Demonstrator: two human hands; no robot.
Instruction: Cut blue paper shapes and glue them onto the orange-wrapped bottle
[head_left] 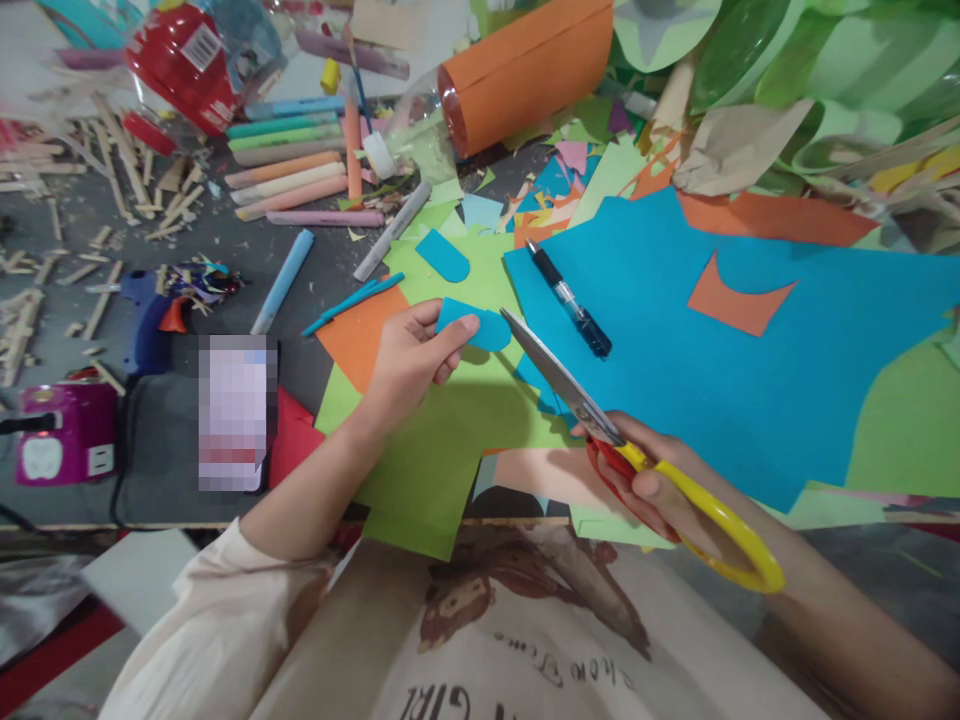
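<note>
Between the thumb and fingers of my left hand [416,355] is a small blue paper piece [491,328] with a rounded end. My right hand [667,480] grips a pair of scissors [559,375] with yellow and red handles. The blades look closed or nearly so, and their tip lies close to the rounded end of the paper. A similar blue paper cutout [442,256] rests just beyond my left hand on green paper [405,430]. On a large blue sheet [712,390] to the right are a black pen [570,300] and an orange cutout [739,295] with a curved edge.
A glue gun [146,310], a phone [236,412] and a purple box [66,432] occupy the left. Behind lie several markers [289,170], wooden sticks [116,165], a red bottle [180,60], paper scraps and a bottle wrapped in orange paper [529,75].
</note>
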